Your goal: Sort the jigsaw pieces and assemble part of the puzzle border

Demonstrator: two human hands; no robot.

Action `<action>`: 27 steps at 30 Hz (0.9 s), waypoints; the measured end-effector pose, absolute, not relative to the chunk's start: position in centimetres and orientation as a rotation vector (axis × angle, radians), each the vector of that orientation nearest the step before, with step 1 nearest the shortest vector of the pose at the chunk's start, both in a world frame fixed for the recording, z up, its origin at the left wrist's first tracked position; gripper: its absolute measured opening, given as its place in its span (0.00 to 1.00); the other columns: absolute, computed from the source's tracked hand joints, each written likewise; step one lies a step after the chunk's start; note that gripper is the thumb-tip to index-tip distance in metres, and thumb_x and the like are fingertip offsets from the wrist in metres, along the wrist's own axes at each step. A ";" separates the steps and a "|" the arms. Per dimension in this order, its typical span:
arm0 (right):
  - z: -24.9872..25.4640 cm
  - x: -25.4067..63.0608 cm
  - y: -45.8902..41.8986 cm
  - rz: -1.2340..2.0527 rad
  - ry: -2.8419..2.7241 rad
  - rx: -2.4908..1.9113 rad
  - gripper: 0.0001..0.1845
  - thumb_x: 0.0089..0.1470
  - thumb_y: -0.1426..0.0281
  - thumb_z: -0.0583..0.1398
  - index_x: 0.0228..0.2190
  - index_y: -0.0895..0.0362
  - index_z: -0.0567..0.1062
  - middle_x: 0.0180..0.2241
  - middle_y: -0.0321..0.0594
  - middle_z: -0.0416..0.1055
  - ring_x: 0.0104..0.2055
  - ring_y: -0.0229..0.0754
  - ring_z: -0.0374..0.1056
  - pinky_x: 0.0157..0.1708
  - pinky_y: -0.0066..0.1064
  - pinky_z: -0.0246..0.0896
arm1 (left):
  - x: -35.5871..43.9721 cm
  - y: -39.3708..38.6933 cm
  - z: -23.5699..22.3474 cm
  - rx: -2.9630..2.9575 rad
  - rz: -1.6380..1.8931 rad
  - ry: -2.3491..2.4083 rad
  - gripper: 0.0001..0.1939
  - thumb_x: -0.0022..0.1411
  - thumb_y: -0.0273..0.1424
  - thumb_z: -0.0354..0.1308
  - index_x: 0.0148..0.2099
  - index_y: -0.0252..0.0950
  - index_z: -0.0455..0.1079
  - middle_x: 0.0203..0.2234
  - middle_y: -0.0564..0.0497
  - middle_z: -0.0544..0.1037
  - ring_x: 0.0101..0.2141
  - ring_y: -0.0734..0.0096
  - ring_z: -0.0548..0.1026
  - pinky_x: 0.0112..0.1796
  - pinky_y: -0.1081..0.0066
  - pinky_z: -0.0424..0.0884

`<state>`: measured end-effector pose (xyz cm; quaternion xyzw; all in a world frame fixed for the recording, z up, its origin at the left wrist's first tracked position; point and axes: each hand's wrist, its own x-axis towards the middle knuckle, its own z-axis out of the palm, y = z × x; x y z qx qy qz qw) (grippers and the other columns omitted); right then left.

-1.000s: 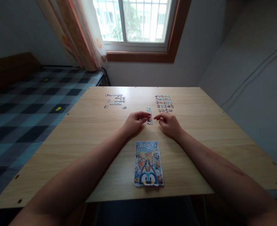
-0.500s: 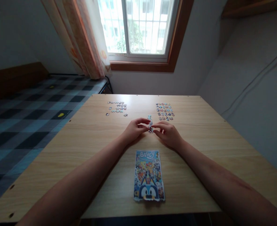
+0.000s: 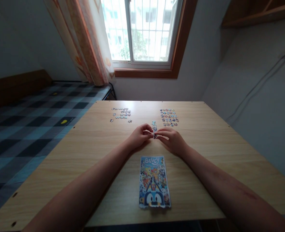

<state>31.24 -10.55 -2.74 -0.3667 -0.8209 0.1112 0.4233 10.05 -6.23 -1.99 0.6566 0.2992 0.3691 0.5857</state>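
Note:
A narrow strip of joined jigsaw puzzle pieces (image 3: pixel 154 124) lies on the table, running away from me. At the strip's near end, my left hand (image 3: pixel 139 136) has its thumb and fingers closed at the left edge. From the other side my right hand (image 3: pixel 172 139) reaches in, its fingertips closed on the strip's right edge. The fingers hide part of the pieces there. Nearer to me lies a colourful picture sheet (image 3: pixel 154 180) marked "Bluey", with a torn lower edge.
Loose puzzle pieces lie in rows at the far left (image 3: pixel 125 114) and far right (image 3: pixel 168 116) of the wooden table (image 3: pixel 103 145). A checkered bed (image 3: pixel 35 119) stands to the left. Behind the table are a curtain (image 3: pixel 84 42) and a window (image 3: pixel 149 32).
My right hand has moved left, from beside the strip onto its near end. My left hand stays at the strip, its fingers drawn closer together. The camera has tilted up.

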 end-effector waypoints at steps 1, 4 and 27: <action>-2.8 31.2 -10.5 0.276 -2.067 -0.928 0.09 0.62 0.71 0.62 0.43 0.50 0.80 0.41 0.40 0.78 0.43 0.45 0.72 0.46 0.40 0.67 | 10.0 -6.2 -2.1 1.538 0.851 0.700 0.10 0.53 0.25 0.65 0.35 0.34 0.66 0.30 0.52 0.77 0.33 0.72 0.77 0.37 0.70 0.70; -2.8 31.3 -10.5 0.263 -2.106 -0.947 0.07 0.61 0.72 0.64 0.41 0.50 0.80 0.39 0.40 0.78 0.43 0.46 0.72 0.46 0.41 0.65 | 10.0 -6.2 -2.2 1.560 0.821 0.730 0.09 0.53 0.25 0.64 0.35 0.34 0.67 0.28 0.53 0.77 0.31 0.73 0.76 0.34 0.72 0.70; -3.0 31.9 -10.3 0.306 -2.125 -1.061 0.03 0.55 0.72 0.68 0.33 0.52 0.81 0.40 0.41 0.78 0.45 0.48 0.71 0.49 0.44 0.62 | 10.1 -7.3 -1.9 2.505 0.680 1.210 0.13 0.60 0.27 0.58 0.44 0.44 0.81 0.39 0.50 0.77 0.37 0.66 0.76 0.44 0.66 0.72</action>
